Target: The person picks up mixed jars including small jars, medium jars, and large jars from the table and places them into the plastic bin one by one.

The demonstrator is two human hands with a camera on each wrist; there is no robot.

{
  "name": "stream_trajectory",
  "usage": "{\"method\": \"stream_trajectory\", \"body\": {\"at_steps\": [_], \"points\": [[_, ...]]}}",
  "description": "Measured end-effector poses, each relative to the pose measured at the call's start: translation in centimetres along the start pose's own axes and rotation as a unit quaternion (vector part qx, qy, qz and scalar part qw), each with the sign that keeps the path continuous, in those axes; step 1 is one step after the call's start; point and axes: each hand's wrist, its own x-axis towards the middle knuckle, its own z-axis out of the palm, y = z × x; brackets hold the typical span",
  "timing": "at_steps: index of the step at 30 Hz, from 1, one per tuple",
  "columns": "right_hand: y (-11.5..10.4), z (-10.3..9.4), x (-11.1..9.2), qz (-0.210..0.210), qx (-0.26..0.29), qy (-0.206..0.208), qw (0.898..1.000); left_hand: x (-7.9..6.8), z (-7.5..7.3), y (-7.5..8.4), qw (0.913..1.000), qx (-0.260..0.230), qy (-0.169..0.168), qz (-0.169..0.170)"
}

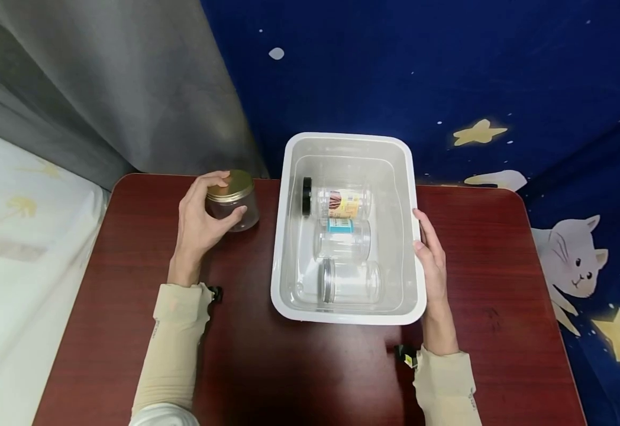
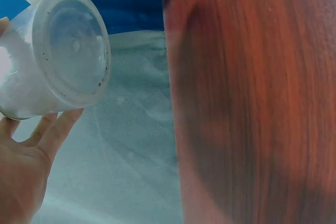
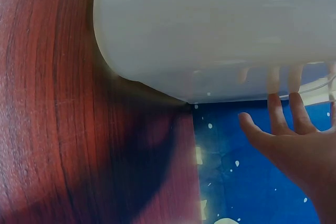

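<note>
My left hand (image 1: 198,213) grips a clear jar with a gold lid (image 1: 233,210), left of a white plastic bin (image 1: 348,318). The fingers lie over the lid and the thumb against the jar's side. Its round underside shows in the left wrist view, clear of the tabletop. My right hand (image 1: 431,263) touches the bin's right side, fingertips at the rim; the right wrist view shows fairly straight fingers against the outer wall. Inside lie a black-lidded jar (image 1: 344,204) with a yellow label, a clear jar with a blue label (image 1: 344,242) and a silver-lidded jar (image 1: 355,283).
The bin stands on a dark red wooden table (image 1: 331,367), near its back edge. Behind hang a grey curtain (image 1: 129,89) and a dark blue cloth (image 1: 395,77) with stars and a cat. White cloth (image 1: 17,266) hangs at the left.
</note>
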Motion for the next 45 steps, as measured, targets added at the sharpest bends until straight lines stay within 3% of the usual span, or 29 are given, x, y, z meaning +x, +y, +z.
{"method": "stream_trajectory", "body": {"at_steps": [4, 19, 24, 36, 45], "points": [[0.1, -0.1, -0.1, -0.006, 0.002, 0.001, 1.0, 0.4, -0.1, 1.9, 0.9997, -0.021, 0.006, 0.009], [0.2, 0.0, -0.1, -0.006, 0.007, 0.0, 1.0, 0.9, -0.9, 3.1, 0.9993, -0.024, 0.003, 0.029], [0.2, 0.1, 0.0, -0.002, 0.004, 0.001, 1.0, 1.0, -1.0, 3.5, 0.999, -0.029, 0.016, 0.03], [0.1, 0.0, 0.0, -0.015, 0.009, -0.008, 1.0, 1.3, -1.5, 4.1, 0.9974, -0.024, 0.038, 0.056], [0.1, -0.2, 0.1, -0.017, 0.001, -0.007, 1.0, 1.9, -2.3, 5.7, 0.995, -0.023, 0.043, 0.088]]}}
